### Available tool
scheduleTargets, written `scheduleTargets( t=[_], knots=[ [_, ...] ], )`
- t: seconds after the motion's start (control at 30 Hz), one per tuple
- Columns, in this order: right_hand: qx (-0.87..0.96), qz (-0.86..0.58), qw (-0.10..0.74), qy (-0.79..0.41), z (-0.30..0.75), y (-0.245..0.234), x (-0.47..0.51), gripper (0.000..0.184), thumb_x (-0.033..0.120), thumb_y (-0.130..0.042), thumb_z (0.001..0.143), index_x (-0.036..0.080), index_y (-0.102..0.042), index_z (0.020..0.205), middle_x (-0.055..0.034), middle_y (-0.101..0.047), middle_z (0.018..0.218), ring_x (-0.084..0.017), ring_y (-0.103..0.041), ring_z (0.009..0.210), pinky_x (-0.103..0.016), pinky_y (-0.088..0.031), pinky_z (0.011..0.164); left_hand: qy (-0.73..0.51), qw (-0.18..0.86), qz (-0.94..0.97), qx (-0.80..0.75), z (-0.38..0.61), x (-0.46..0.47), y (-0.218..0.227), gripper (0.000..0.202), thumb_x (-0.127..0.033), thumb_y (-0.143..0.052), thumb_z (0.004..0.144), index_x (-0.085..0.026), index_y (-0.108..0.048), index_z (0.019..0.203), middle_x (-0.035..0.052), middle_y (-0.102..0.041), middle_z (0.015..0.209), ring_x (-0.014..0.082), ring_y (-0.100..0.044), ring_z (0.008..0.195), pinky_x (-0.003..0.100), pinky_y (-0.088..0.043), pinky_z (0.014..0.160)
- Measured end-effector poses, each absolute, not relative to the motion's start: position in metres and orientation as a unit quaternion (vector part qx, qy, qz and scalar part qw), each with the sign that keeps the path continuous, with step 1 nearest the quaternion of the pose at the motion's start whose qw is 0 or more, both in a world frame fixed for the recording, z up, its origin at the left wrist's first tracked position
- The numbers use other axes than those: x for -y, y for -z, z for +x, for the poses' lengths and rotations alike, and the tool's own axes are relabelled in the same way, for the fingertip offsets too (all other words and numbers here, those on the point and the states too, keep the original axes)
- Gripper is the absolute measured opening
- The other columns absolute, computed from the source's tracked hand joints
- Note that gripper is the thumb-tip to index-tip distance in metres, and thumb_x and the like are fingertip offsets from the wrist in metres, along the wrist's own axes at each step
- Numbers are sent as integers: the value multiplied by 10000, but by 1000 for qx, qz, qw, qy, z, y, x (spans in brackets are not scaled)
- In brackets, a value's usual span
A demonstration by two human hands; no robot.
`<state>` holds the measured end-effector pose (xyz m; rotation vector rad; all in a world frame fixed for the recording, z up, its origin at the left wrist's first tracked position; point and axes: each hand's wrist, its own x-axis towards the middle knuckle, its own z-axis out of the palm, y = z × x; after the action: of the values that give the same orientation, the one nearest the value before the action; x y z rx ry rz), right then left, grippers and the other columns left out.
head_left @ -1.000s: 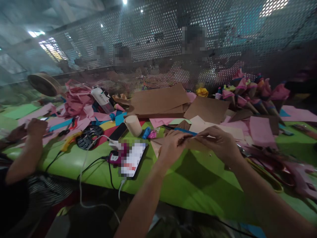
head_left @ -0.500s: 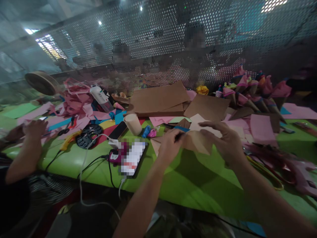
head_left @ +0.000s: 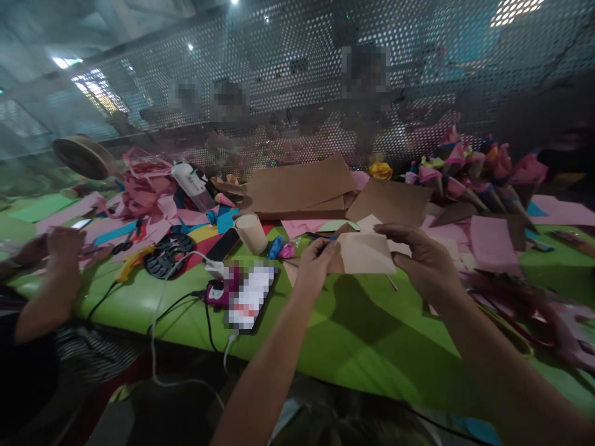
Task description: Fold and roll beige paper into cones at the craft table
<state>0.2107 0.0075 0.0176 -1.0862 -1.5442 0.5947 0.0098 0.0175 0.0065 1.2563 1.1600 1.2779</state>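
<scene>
A tan paper sheet (head_left: 365,254) is held up just above the green table (head_left: 362,334) between both my hands. My left hand (head_left: 316,263) pinches its left edge with closed fingers. My right hand (head_left: 425,260) curls around its right side, thumb along the top. A thin stick (head_left: 392,282) lies on the table under the sheet.
A phone (head_left: 248,297) with cables lies to the left, beside a paper roll (head_left: 251,234). Brown cardboard sheets (head_left: 302,186) lie behind, with paper cones (head_left: 469,170) at the back right and scissors (head_left: 506,322) on the right. Another person's hand (head_left: 65,244) works at the left. A perforated screen (head_left: 297,80) stands behind.
The paper was flat near the table a second ago. Both hands have lifted and turned it, and its pale face is toward me.
</scene>
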Motion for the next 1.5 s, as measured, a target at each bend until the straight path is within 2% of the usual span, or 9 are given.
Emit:
scheduleTargets(
  t=[0.1,0.27,0.4,0.53,0.7,0.9,1.0,1.13,1.5],
  knots=[
    [660,-464,545,-228,211,-16,-7,346,207,-646,753,283,-749,1075,-44,-743,1069,-266,-669,1022,-425,-517,909,-519,486,517,-476,10,-17,-7,222,-411,-646,859,-201,-657,787,-12,-644,779,153,-577,795,259,-467,750],
    [700,-461,532,-122,210,-17,-5,150,274,-697,822,331,-792,924,-63,-698,956,-299,-645,993,-466,-468,896,-496,491,558,-449,10,-17,-8,219,-390,-646,865,-200,-636,755,-6,-623,761,156,-577,786,280,-469,774],
    [712,-461,524,-71,210,-19,-3,130,273,-707,838,350,-795,893,-57,-698,959,-303,-638,958,-494,-404,919,-467,505,586,-428,11,-15,-8,236,-403,-644,866,-198,-624,751,-7,-613,741,155,-568,760,273,-457,729],
    [712,-465,520,-82,208,-22,1,131,285,-653,861,311,-773,816,-54,-720,881,-287,-623,879,-448,-420,820,-446,512,611,-407,12,-12,-11,236,-415,-633,868,-201,-621,770,-9,-604,749,154,-551,758,271,-433,723],
    [681,-452,572,-73,201,-22,5,141,261,-631,849,287,-734,758,-58,-713,774,-281,-592,778,-427,-428,739,-446,516,614,-398,13,-12,-12,264,-443,-630,879,-201,-599,778,-6,-586,759,154,-538,761,272,-421,717],
    [676,-443,570,-147,201,-17,5,147,212,-655,814,259,-770,892,-43,-727,843,-260,-641,829,-383,-470,711,-428,513,626,-403,13,-8,-15,298,-471,-616,887,-190,-583,792,-11,-560,780,155,-515,802,270,-408,750],
    [682,-430,567,-166,204,-15,5,137,209,-650,844,262,-773,874,-42,-731,842,-260,-652,825,-384,-486,717,-414,518,632,-400,13,-6,-18,319,-490,-614,886,-191,-568,782,-10,-552,780,159,-509,819,270,-406,771],
    [714,-420,550,-109,206,-15,6,84,247,-698,858,248,-779,883,-52,-733,824,-261,-637,805,-402,-480,738,-417,521,629,-398,15,-6,-15,326,-497,-613,881,-195,-557,775,-6,-536,766,162,-488,799,272,-389,748],
    [739,-392,546,49,199,-14,7,202,294,-585,991,318,-785,1000,-33,-773,907,-238,-669,839,-430,-414,782,-460,537,595,-383,18,-8,-14,250,-425,-647,852,-189,-614,776,0,-591,777,158,-530,801,259,-430,760]
  ],
)
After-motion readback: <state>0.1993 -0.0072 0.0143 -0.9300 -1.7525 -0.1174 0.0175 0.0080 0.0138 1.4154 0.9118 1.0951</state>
